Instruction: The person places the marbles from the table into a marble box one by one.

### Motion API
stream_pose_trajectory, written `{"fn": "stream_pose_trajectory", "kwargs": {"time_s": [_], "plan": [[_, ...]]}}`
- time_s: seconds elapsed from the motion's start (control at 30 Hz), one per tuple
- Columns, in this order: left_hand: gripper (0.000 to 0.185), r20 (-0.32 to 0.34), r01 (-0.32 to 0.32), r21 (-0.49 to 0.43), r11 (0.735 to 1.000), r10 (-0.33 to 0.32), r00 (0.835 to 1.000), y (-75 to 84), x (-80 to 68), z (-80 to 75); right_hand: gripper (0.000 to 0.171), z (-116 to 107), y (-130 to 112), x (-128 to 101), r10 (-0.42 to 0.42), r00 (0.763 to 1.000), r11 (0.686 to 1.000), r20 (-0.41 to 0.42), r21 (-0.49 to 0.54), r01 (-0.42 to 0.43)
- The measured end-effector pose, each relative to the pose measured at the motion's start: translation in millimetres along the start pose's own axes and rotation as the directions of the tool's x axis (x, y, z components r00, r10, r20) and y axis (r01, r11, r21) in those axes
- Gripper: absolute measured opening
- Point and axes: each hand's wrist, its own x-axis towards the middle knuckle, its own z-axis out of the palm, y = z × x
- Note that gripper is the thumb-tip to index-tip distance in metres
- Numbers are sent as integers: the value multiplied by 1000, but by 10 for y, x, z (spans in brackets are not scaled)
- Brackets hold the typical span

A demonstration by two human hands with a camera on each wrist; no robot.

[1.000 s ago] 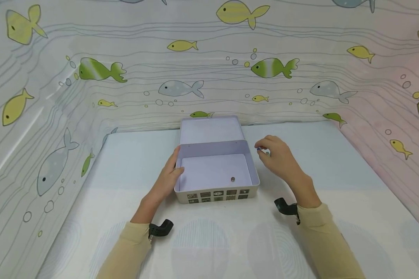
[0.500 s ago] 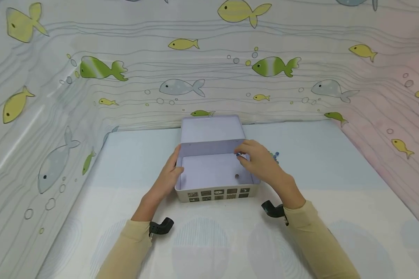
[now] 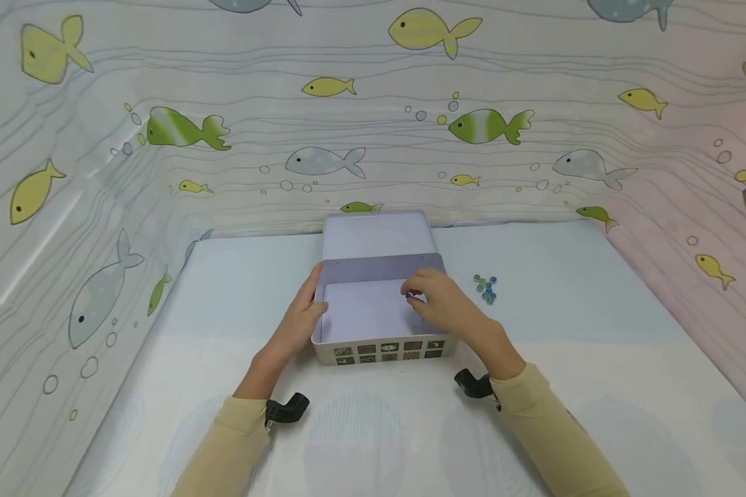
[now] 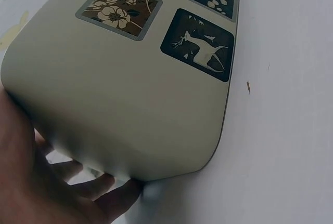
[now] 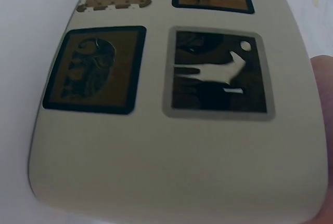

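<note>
A tin box (image 3: 331, 355) with picture squares on its front stands with its lid (image 3: 376, 235) folded back. My left hand (image 3: 298, 317) grips the box's left wall, thumb over the rim; in the left wrist view, its fingers (image 4: 122, 198) lie along the outside. Over the right part of the box interior, my right hand (image 3: 441, 301) pinches a blue marble (image 3: 409, 295) between thumb and fingertips. Part of the box floor is hidden beneath that hand. In the right wrist view, the box front (image 5: 171, 167) covers most of the hand.
Several blue and green marbles (image 3: 486, 288) lie in a loose cluster on the table (image 3: 547, 290), right of the box. A wall covering (image 3: 236, 200) printed with fish rises behind and along both sides.
The right hand has moved left from beside the box to above its inside, carrying the blue marble. The marble cluster is now uncovered; the marble inside is now hidden. The left hand stays put.
</note>
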Motion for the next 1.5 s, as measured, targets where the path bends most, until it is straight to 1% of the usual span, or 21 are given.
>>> {"fn": "stream_pose_trajectory", "kwargs": {"time_s": [0.17,0.3,0.37,0.47,0.77,0.9,1.17,1.23,1.3,1.43,1.5], "plan": [[76,-1,-2,4,1000,2,1000,0,-1,7,15,45,-22,10,-6,999,1000,37,6,5],[75,-1,2,7,1000,-2,1000,-8,5,0,15,77,-42,35,16,994,1000,109,-14,-14],[75,-3,6,13,1000,-6,1000,-12,4,-1,14,91,-56,52,30,987,999,158,-34,-25],[75,-6,10,15,1000,-10,1000,-11,2,3,15,98,-79,69,54,977,997,208,-65,-42],[74,-10,0,13,1000,0,1000,-29,2,13,19,108,-118,95,162,945,983,285,-132,-129],[73,-20,-8,14,1000,8,1000,-42,5,21,19,123,-105,96,183,940,978,289,-151,-144],[74,-26,5,13,1000,-4,1000,-35,-5,22,16,137,-87,84,170,948,982,268,-128,-140],[73,-22,10,5,1000,-10,1000,10,-21,15,16,131,-85,81,167,951,983,262,-121,-139],[72,-15,17,-7,1000,-17,1000,87,-43,6,18,125,-81,79,161,954,984,253,-114,-136],[73,3,30,-13,999,-30,1000,255,-83,-16,20,83,-66,80,126,972,990,199,-85,-111],[73,7,31,-9,999,-31,999,251,-78,-16,20,61,-47,80,105,981,993,164,-77,-93]]}}
